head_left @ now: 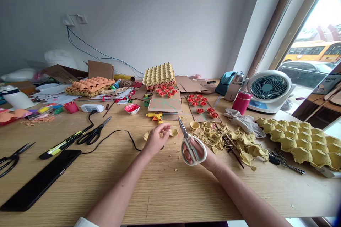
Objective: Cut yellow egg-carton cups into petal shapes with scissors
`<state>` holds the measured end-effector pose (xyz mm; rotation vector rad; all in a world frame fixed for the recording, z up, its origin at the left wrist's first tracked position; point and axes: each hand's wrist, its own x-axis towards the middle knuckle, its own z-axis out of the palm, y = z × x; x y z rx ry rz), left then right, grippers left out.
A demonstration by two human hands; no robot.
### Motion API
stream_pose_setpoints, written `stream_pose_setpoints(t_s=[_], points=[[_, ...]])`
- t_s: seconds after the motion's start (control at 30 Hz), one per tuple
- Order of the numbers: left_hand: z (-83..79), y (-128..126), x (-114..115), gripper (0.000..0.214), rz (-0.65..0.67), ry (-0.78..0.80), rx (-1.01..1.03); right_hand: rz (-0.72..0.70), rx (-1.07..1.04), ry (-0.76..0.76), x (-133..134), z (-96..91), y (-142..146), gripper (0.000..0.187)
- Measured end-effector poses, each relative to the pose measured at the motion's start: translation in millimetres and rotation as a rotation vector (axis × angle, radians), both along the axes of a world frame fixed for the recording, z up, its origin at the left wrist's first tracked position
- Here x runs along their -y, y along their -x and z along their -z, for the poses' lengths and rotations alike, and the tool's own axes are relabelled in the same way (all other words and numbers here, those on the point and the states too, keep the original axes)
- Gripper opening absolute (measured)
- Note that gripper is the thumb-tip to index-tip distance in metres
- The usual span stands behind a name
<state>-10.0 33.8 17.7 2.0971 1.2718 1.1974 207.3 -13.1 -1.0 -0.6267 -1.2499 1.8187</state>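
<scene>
In my right hand is a pair of white-handled scissors, fingers through the loops and blades pointing up and away. My left hand is low over the wooden table among small yellow egg-carton cups, its thumb and forefinger slightly apart. One cup lies just right of its fingertips; another is partly hidden behind the hand. A further cup sits beyond the scissors, beside a heap of yellow carton trimmings. Small scraps are scattered between my hands.
A yellow glue gun and red paper-pulp flowers lie ahead. Black scissors, a cutter knife and a phone are at left. A yellow egg tray, a fan and bottles stand at right.
</scene>
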Motion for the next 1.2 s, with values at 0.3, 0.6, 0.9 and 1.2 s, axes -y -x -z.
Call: stream_pose_setpoints(t_s=[0.3, 0.6, 0.9, 1.2], points=[[5.2, -28, 21, 0.037, 0.354, 0.624, 0.719, -0.125, -0.041, 0.077, -3, 8.8, 0, 0.055], [23.6, -34, 15, 0.023, 0.259, 0.399, 0.425, -0.056, -0.037, 0.089, -3, 1.7, 1, 0.053], [2.9, -16, 17, 0.012, 0.011, 0.059, -0.147, -0.008, -0.004, 0.039, -3, 3.5, -2, 0.052], [-2.1, 33, -1, 0.017, -0.485, 0.061, -0.394, 0.03, 0.036, -0.059, 0, -0.9, -2, 0.049]])
